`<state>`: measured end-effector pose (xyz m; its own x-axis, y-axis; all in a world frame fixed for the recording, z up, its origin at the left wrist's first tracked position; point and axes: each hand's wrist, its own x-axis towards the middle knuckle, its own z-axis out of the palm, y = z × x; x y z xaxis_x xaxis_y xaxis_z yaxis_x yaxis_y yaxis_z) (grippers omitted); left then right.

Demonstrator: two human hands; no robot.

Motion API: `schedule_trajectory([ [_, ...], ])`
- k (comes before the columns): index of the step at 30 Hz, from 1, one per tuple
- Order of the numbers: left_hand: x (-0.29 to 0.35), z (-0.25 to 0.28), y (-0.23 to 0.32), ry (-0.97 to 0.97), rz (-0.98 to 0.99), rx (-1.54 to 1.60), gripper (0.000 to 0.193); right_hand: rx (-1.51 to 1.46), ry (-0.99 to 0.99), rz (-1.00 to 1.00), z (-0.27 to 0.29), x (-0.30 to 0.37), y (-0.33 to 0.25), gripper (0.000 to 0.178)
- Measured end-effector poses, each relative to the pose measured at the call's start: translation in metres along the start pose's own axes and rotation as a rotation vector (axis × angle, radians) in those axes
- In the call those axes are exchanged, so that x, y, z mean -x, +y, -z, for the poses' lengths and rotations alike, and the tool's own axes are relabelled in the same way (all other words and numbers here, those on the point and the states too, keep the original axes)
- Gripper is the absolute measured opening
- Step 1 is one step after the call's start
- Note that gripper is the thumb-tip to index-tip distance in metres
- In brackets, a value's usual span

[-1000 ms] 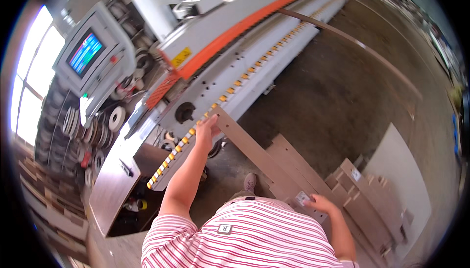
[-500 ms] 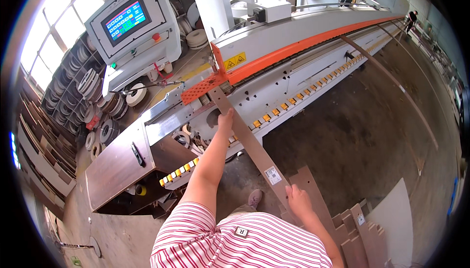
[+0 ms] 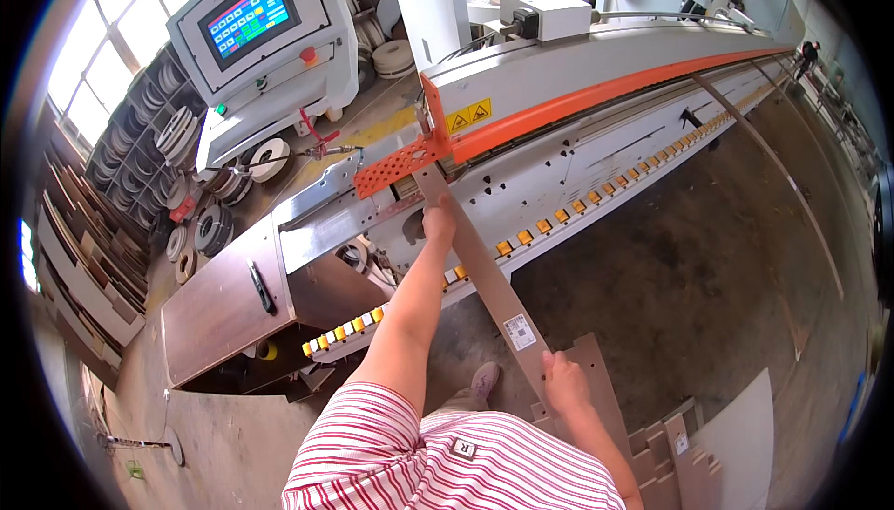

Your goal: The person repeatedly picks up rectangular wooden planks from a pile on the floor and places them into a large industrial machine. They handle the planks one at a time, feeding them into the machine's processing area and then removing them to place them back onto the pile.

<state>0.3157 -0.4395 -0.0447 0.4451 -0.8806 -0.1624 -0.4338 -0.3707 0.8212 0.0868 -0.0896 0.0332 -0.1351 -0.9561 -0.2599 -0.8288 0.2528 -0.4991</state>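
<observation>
A long, narrow brown board [image 3: 488, 279] slants from the machine's edge down toward my right side, with a white label on its lower part. My left hand [image 3: 439, 220] is closed on the board near its far end. Lower down, my right hand [image 3: 565, 381] grips the board's right edge just below the label. The far end reaches the perforated orange guard [image 3: 402, 167] of the long edge-banding machine [image 3: 596, 151]; what lies under the guard is hidden. A row of yellow rollers [image 3: 561, 216] runs along the machine's front.
A control panel with a lit screen [image 3: 248, 18] stands at the far left. A brown cabinet [image 3: 228, 310] bears a black-handled cutter [image 3: 262, 288]. Stacked brown boards [image 3: 603, 389] stand at the lower right. Rolls of edging [image 3: 177, 133] fill a rack on the left. Far right, a person [image 3: 806, 58] stands.
The view has shifted a little, so the machine sits further right in the picture. Both hands keep hold of the board, its far end still at the orange guard.
</observation>
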Motion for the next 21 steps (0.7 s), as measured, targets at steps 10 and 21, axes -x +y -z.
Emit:
schedule_trajectory([
  [10,0.002,-0.012,0.015,0.026,0.050,-0.016,0.074,-0.042,0.014,-0.010,0.012,-0.017,0.012,0.045],
  [21,-0.078,-0.103,-0.001,-0.158,-0.654,-0.297,0.025,-0.039,0.020,-0.084,0.072,-0.046,0.052,0.034],
])
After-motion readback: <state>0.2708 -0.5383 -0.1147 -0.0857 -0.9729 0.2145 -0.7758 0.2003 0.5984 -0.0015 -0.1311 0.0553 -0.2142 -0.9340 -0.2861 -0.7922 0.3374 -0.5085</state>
